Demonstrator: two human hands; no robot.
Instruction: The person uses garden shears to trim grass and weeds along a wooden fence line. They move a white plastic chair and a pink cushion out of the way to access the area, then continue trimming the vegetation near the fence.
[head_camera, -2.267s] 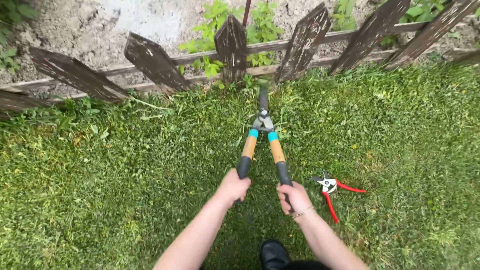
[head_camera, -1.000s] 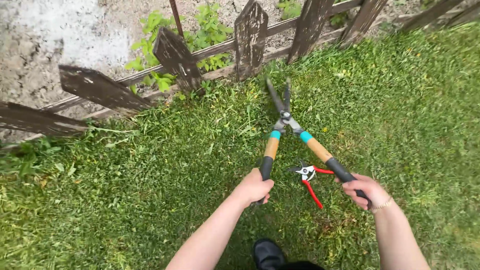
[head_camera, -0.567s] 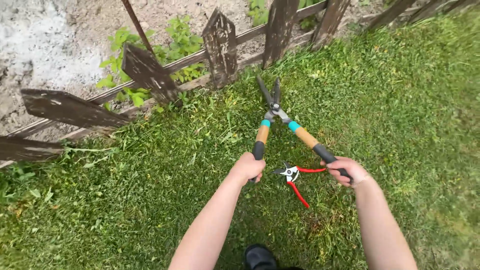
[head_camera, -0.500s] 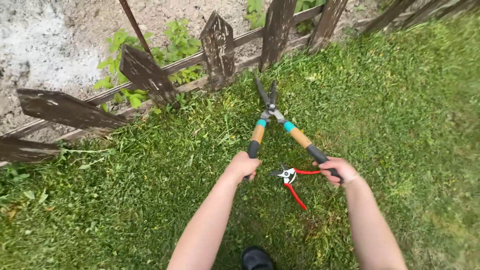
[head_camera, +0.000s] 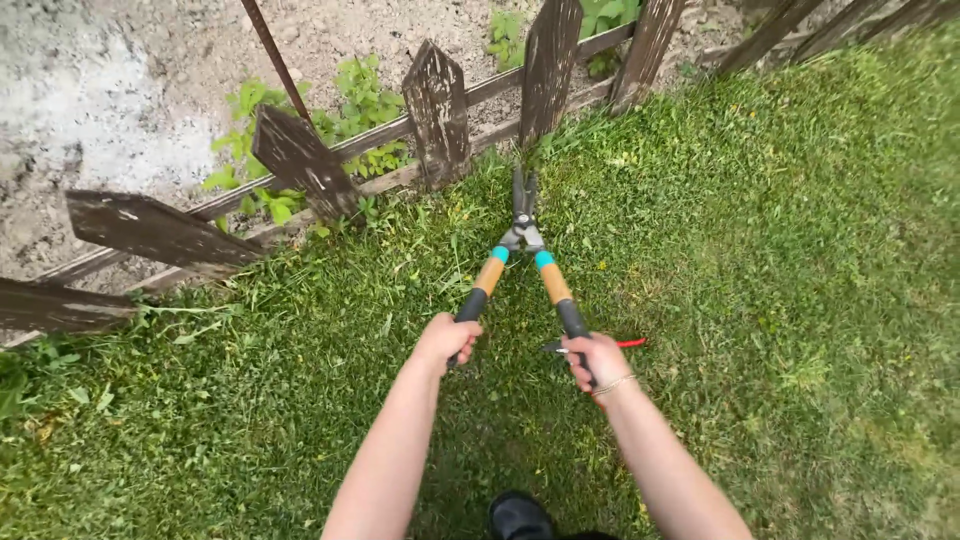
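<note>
Both our left hand (head_camera: 447, 340) and right hand (head_camera: 595, 360) clench the handles of hedge shears (head_camera: 522, 245) over lawn grass (head_camera: 800, 250); blades together, long axis pointing away toward the weathered picket fence (head_camera: 300, 165).

Long-handled hedge shears (head_camera: 523, 250), orange-and-teal shafts, black grips, blades nearly closed, pointing at fence base

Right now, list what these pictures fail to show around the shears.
- Red-handled pruner: head view, mostly hidden behind the right hand.
- Hedge shears: grip ends covered by the right hand and the left hand.
- Black shoe: cut off by the bottom edge.
- Wooden fence: runs past the left and top edges.
</note>
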